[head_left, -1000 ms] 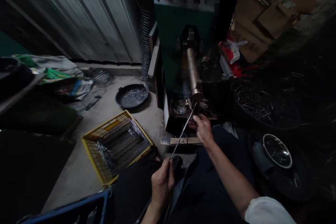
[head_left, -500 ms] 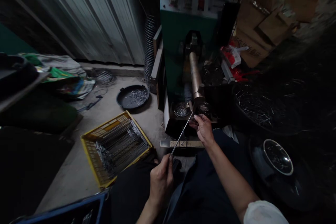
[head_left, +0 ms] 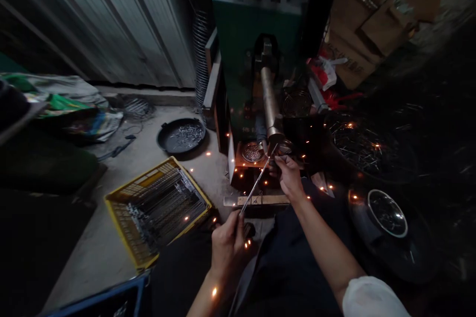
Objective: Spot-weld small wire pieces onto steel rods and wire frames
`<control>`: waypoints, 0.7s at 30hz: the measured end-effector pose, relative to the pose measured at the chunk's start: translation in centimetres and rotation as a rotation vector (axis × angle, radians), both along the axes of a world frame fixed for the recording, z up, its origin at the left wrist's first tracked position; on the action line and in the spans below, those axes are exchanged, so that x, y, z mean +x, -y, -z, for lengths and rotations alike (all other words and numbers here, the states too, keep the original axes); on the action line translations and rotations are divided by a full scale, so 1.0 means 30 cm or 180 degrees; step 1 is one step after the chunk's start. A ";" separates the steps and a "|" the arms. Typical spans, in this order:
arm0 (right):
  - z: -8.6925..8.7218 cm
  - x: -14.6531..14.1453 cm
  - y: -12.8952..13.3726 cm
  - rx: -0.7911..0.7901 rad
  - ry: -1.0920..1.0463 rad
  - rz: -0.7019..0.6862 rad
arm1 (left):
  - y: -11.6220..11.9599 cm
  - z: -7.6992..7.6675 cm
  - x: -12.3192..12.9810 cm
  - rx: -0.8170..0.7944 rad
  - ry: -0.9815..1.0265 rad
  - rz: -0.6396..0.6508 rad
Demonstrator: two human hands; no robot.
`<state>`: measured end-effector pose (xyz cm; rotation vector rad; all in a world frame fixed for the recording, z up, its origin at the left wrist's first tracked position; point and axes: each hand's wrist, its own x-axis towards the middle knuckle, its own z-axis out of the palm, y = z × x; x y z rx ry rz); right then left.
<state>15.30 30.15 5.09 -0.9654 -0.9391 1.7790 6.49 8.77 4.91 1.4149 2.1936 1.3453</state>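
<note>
Sacking [head_left: 67, 104]: one crumpled heap, white with green, on the floor at far left.
Blue crate [head_left: 142, 287]: one, cut off by the lower edge.
Yellow crate [head_left: 121, 233]: one, slatted, with long thin metal rods laid inside.
Pan [head_left: 169, 138]: one, black, two-lugged, with small metal pieces in it.
Hose [head_left: 201, 59]: one, ribbed, upright beside the machine.
Left hand [head_left: 226, 245]: one, thumb and fingers pinched on the lower end of a rod.
Dish [head_left: 243, 153]: one, round, filled with small pieces, at the machine's foot.
Rod [head_left: 255, 189]: one, thin, slanting up from the left hand to just below the machine's arm [head_left: 271, 101].
Machine [head_left: 256, 20]: one, green with a pale panel (red lamp lit). Sparks [head_left: 208, 153] scattered all about.
Right hand [head_left: 290, 178]: one, fingers bent together at the rod's upper end; whether they grip it cannot be told.
Cartons [head_left: 349, 49]: brown, stacked behind.
Metal pieces [head_left: 364, 148]: a loose heap in shadow.
Bowl [head_left: 369, 205]: one, bright-rimmed, at far right.
</note>
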 end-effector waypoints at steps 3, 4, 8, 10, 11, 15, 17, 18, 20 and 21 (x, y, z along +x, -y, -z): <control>-0.002 0.010 -0.034 0.0203 0.0208 0.0078 | -0.044 -0.001 -0.015 0.0057 0.0025 0.0025; -0.004 0.010 -0.043 0.0225 0.0252 0.0088 | -0.053 -0.002 -0.020 0.0076 0.0052 0.0027; -0.007 0.004 -0.056 0.0217 0.0390 0.0046 | -0.056 -0.005 -0.035 0.0135 0.0026 -0.0059; -0.005 -0.001 -0.056 0.0263 0.0421 0.0007 | -0.053 -0.007 -0.038 0.0162 0.0012 -0.0058; -0.004 -0.004 -0.055 0.0284 0.0417 0.0002 | -0.053 -0.008 -0.039 0.0171 0.0014 -0.0051; 0.001 -0.012 -0.050 0.0317 0.0391 -0.0079 | -0.059 -0.008 -0.046 0.0020 0.0141 -0.0082; 0.009 0.003 -0.048 0.0399 0.0507 -0.0166 | -0.050 -0.003 -0.052 -0.0180 0.0300 -0.0065; 0.019 0.022 -0.050 0.0474 0.0609 -0.0202 | -0.039 0.000 -0.055 -0.0263 0.0325 -0.0072; 0.053 0.100 -0.067 0.0755 0.0899 -0.0244 | -0.009 0.006 -0.065 -0.0364 0.0171 -0.0121; 0.078 0.164 -0.084 0.0981 0.1134 -0.0208 | 0.007 0.008 -0.074 -0.0365 -0.0005 -0.0161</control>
